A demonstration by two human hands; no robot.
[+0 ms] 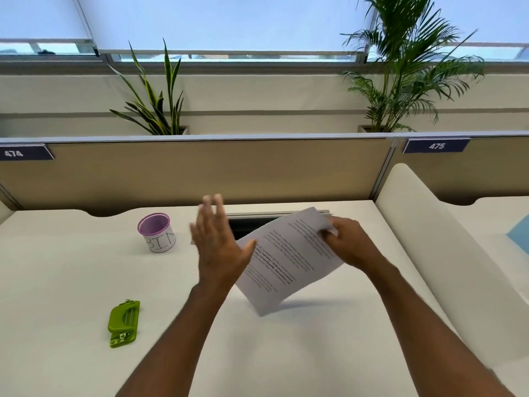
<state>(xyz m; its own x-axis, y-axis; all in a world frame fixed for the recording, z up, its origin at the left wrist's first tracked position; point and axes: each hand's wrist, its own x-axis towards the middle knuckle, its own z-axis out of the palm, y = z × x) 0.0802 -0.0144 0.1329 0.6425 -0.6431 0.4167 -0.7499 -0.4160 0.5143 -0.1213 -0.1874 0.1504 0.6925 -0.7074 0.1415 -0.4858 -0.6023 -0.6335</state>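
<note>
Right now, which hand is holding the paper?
The right hand holds it, pinching the printed paper near its far corner. The left hand is different: its fingers are spread straight and grip nothing.

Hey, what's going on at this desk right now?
A person at a white desk is handling printed paper. The right hand pinches the paper by its far corner and holds it tilted above the desk. The left hand is open, fingers spread, at the paper's left edge; it is blurred, so contact is unclear. A green hole punch lies at the front left, and a purple cup marked BIN stands farther back, both untouched.
</note>
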